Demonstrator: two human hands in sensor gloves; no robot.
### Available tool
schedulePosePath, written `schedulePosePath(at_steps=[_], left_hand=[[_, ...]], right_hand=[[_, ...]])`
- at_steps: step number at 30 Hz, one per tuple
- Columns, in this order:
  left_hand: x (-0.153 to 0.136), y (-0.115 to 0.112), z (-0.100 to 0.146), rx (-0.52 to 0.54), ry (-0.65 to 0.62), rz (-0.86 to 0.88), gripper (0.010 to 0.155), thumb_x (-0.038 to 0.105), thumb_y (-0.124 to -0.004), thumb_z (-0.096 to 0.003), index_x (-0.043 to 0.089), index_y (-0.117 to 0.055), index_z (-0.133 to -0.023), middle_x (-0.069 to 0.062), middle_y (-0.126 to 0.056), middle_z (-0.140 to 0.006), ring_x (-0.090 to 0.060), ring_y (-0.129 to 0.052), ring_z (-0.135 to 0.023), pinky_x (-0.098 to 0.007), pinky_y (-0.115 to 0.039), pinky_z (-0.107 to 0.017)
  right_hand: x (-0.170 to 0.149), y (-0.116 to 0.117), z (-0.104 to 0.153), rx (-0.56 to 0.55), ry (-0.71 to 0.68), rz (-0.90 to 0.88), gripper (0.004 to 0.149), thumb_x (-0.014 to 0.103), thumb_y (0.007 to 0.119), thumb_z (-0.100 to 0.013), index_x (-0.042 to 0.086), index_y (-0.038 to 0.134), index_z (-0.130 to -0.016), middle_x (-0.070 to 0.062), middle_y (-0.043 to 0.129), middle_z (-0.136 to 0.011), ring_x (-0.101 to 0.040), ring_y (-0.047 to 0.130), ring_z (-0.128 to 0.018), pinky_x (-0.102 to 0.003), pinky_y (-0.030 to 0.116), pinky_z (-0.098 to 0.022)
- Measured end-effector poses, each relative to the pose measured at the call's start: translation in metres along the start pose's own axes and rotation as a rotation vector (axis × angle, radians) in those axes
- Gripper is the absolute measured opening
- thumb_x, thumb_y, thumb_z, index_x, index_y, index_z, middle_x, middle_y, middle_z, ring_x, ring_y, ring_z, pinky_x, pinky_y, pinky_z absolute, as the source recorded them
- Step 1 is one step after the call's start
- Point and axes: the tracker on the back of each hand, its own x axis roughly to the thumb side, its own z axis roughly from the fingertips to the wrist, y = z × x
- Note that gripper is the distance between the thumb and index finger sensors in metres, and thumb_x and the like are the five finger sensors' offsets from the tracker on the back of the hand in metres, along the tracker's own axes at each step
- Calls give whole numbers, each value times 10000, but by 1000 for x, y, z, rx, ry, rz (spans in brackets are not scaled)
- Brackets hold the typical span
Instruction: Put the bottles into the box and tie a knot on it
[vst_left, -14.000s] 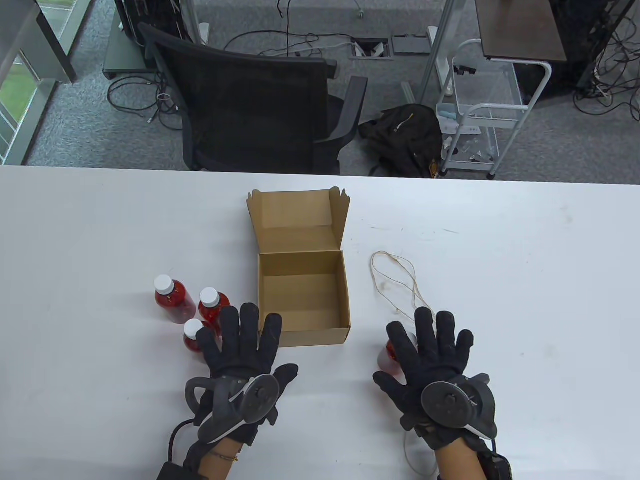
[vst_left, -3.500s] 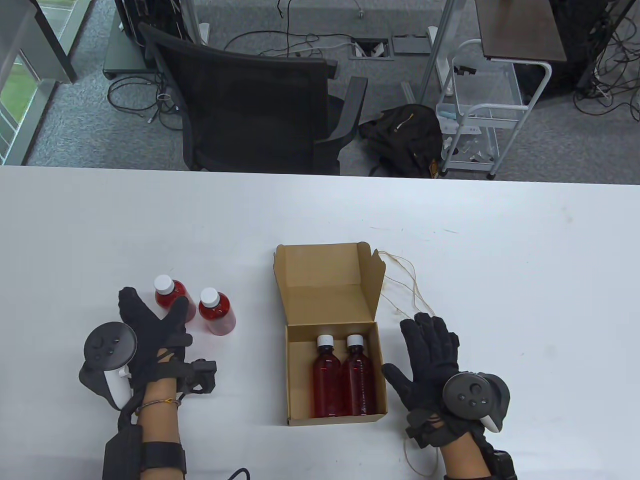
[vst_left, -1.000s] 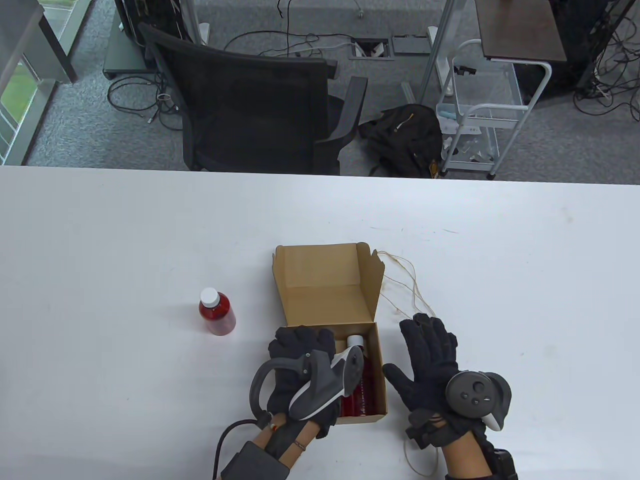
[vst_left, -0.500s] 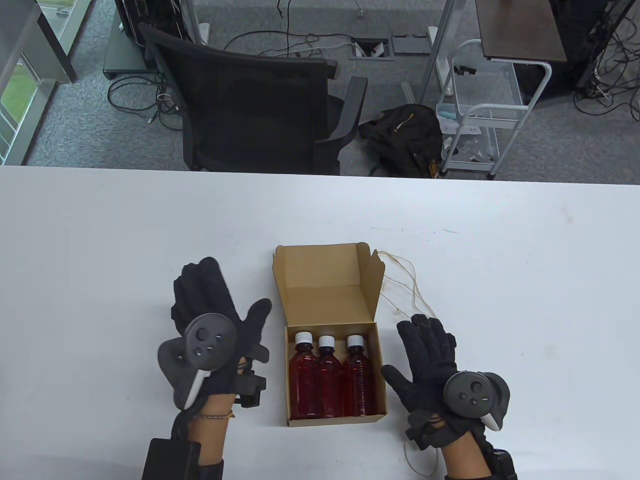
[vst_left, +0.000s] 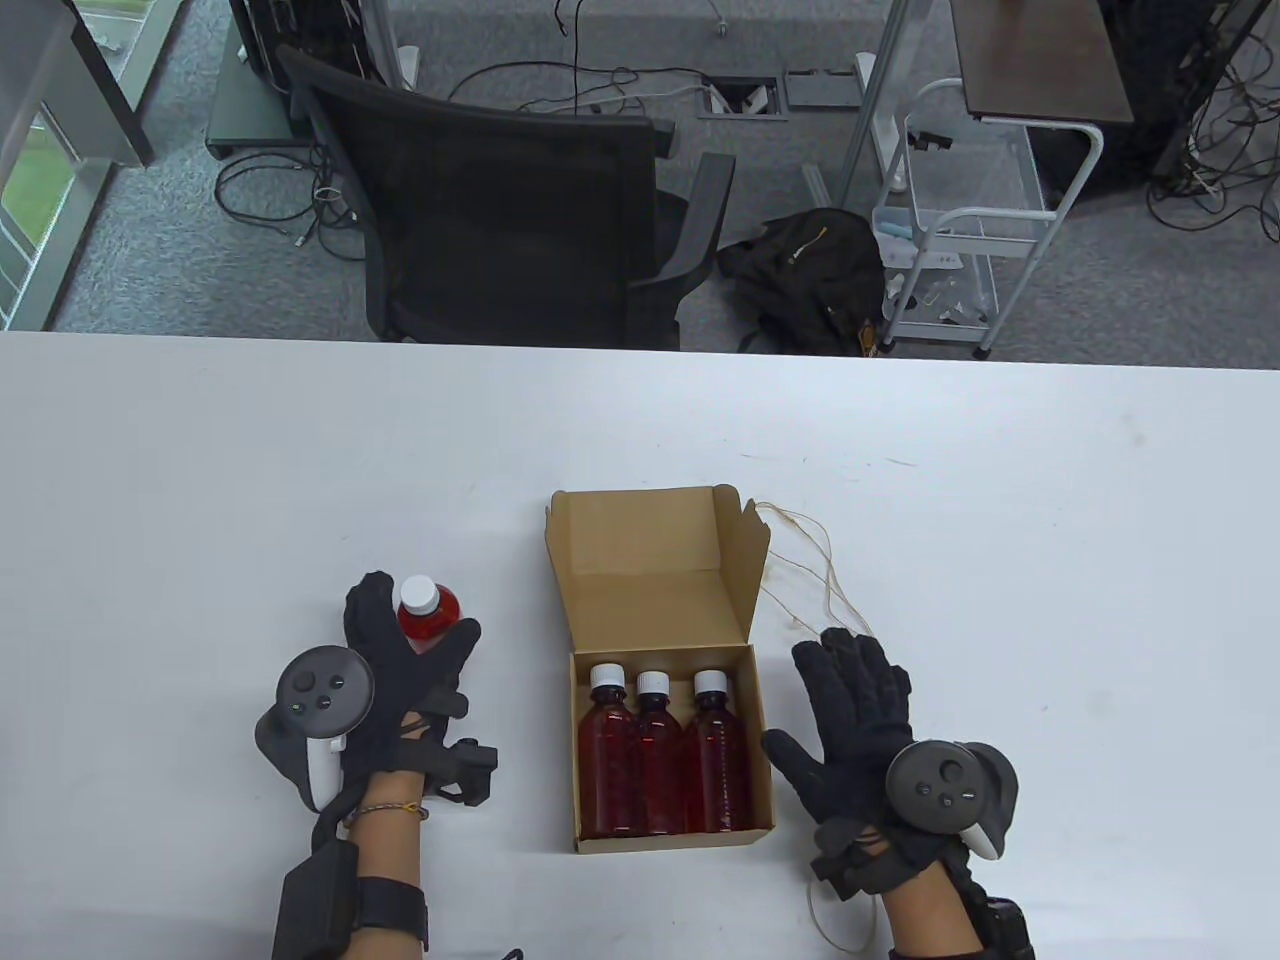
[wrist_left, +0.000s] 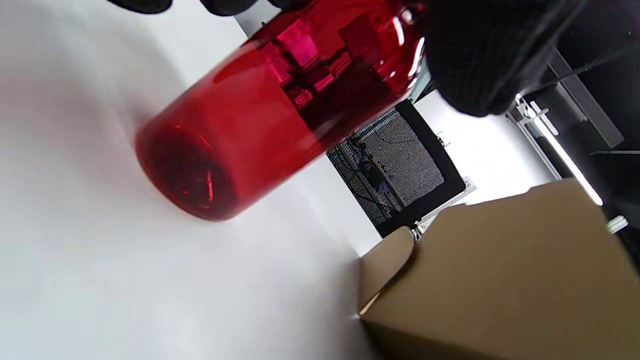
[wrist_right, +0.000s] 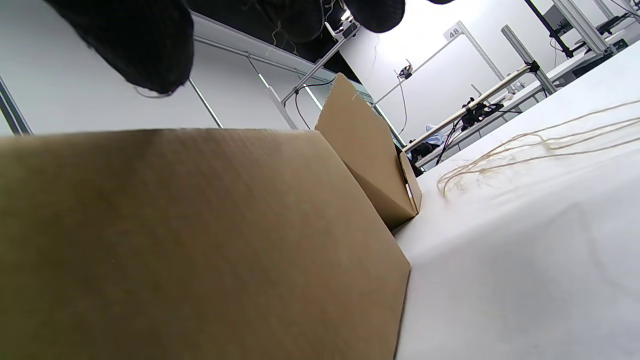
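Red liquid showed through the last bottle (vst_left: 428, 614), which stood upright on the counter (vst_left: 200, 480) to the left of the box (vst_left: 660, 600), its long axis vertical and its white cap on top. The left hand (vst_left: 400, 670) was plainly the nearer one: its fingers (vst_left: 365, 610) wrapped the far side of the bottle while the thumb closed on the near side, so the hand was grasping it around the body. In the left wrist view the base looked tilted just off the counter, though I could not tell for certain.

The box lay to the right of that grip, lid flap raised. Three bottles (vst_left: 655, 750) lay side by side in it, caps pointing away from the person, with a little room left beside the right wall.

The right hand (vst_left: 860, 730) rested flat beside the box's right wall, fingers spread and holding nothing. The string (vst_left: 810, 570) lay just beyond its fingertips.
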Motion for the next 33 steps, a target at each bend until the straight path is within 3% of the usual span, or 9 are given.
schedulePosePath(at_steps=[4, 8, 13, 19, 26, 27, 28, 30, 33], left_hand=[[-3, -7, -4, -6, 29, 23, 1017, 526, -891, -483, 172, -236, -1176, -270, -312, -1249, -574, -490, -1108, -752, -553, -698], [-6, -11, -5, 0, 18, -23, 976, 486, -910, -483, 219, -266, -1165, -233, -448, -1232, -522, -642, -1075, -724, -608, -692], [10, -4, -2, 5, -33, -88, 960, 486, -912, -489, 189, -303, -1169, -210, -555, -1204, -503, -717, -1041, -706, -648, -680], [70, 11, 14, 4, -201, -102, 945, 561, -864, -509, 186, -331, -1193, -253, -640, -1151, -503, -832, -943, -648, -723, -655], [149, -10, 65, -82, -432, -236, 1017, 595, -803, -537, 65, -213, -1173, -292, -592, -1170, -459, -1031, -694, -508, -886, -479], [155, -14, 70, -99, -453, -240, 1008, 587, -800, -542, 116, -178, -1181, -280, -589, -1179, -463, -1044, -672, -506, -894, -463], [165, -22, 78, -135, -484, -256, 943, 575, -792, -546, 269, -175, -1190, -274, -604, -1181, -468, -1059, -643, -504, -904, -440], [176, -33, 90, -191, -513, -291, 817, 566, -760, -560, 426, -249, -1182, -296, -622, -1170, -460, -1076, -621, -485, -920, -419], [187, -54, 104, -275, -548, -357, 685, 553, -748, -563, 420, -482, -1180, -328, -642, -1155, -464, -1086, -598, -481, -927, -397]], right_hand=[[0, 0, 0, 0, 1, -5, 818, 527, 753, -499, 131, 385, -1113, -270, 292, -1137, -560, 212, -972, -765, 160, -603], [-1, 0, -1, 2, 4, -3, 818, 527, 753, -499, 130, 386, -1112, -270, 295, -1136, -559, 212, -972, -764, 162, -603], [-1, 1, -1, 7, 5, -4, 818, 526, 754, -499, 130, 385, -1113, -270, 295, -1136, -559, 212, -972, -763, 161, -603], [0, 1, -1, 11, 6, -3, 818, 525, 754, -498, 129, 385, -1112, -271, 297, -1136, -560, 213, -972, -764, 161, -603], [0, 2, -1, 15, 10, -1, 816, 524, 752, -500, 129, 384, -1112, -272, 297, -1135, -560, 215, -971, -763, 163, -603], [0, 2, -1, 17, 11, -2, 816, 523, 753, -499, 129, 384, -1111, -272, 297, -1135, -560, 213, -971, -763, 162, -602], [0, 2, -1, 18, 11, -3, 817, 524, 752, -500, 128, 382, -1112, -271, 296, -1135, -559, 213, -971, -764, 162, -602], [0, 2, -1, 17, 8, -2, 817, 524, 752, -499, 128, 383, -1112, -272, 297, -1135, -559, 213, -971, -764, 162, -602], [0, 2, -1, 16, 7, -7, 816, 524, 751, -500, 130, 382, -1112, -270, 296, -1135, -559, 212, -971, -764, 162, -602]])
